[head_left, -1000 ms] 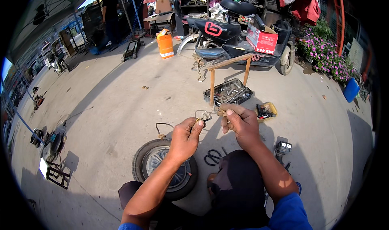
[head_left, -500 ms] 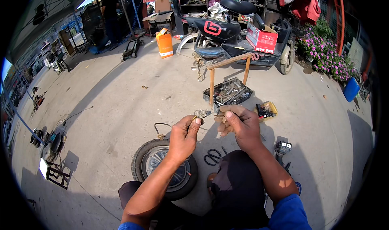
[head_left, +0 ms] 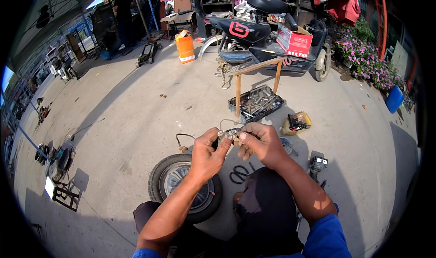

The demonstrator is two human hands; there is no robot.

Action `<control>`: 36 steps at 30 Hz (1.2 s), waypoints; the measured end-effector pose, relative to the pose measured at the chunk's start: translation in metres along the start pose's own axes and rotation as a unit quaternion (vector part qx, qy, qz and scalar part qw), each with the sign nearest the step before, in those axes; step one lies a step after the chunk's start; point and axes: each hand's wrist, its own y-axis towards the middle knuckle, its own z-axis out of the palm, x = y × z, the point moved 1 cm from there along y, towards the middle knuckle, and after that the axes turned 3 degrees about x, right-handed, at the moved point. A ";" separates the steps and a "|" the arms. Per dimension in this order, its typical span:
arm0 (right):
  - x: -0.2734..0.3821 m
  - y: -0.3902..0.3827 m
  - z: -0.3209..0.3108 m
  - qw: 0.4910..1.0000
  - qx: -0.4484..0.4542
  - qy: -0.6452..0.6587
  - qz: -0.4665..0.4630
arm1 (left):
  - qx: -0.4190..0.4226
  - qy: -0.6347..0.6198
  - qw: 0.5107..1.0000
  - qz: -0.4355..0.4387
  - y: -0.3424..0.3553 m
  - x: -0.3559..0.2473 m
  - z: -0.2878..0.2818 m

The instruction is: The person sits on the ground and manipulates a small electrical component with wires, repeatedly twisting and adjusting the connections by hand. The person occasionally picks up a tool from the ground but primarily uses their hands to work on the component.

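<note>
My left hand (head_left: 206, 154) & right hand (head_left: 261, 142), both pinched shut on 1 small metal part (head_left: 229, 133), held up btwn them above 1 wheel (head_left: 181, 185) and 1 pair of scissors (head_left: 240, 173). Part's mostly hidden by my fingers, too small to make out.

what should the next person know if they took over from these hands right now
Left hand: pinching the left end of a small grey metal part, held up in the air.
Right hand: gripping the same part from the right.
Small black-tyred wheel lies on the concrete below, black-handled scissors beside it, black tray of tools beyond.
Done: part lifted in both hands.
Left: cannot tell from this view.
</note>
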 end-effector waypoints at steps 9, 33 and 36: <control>0.007 -0.005 0.008 0.968 -0.019 -0.216 -0.128 | -0.034 -0.014 0.998 -0.056 0.001 -0.002 0.001; 0.006 -0.008 -0.003 0.994 -0.021 0.030 -0.102 | 0.099 -0.073 0.992 -0.009 0.008 -0.004 -0.011; 0.008 -0.010 0.000 0.993 -0.001 0.036 -0.111 | 0.094 -0.053 0.994 0.027 0.011 0.005 -0.010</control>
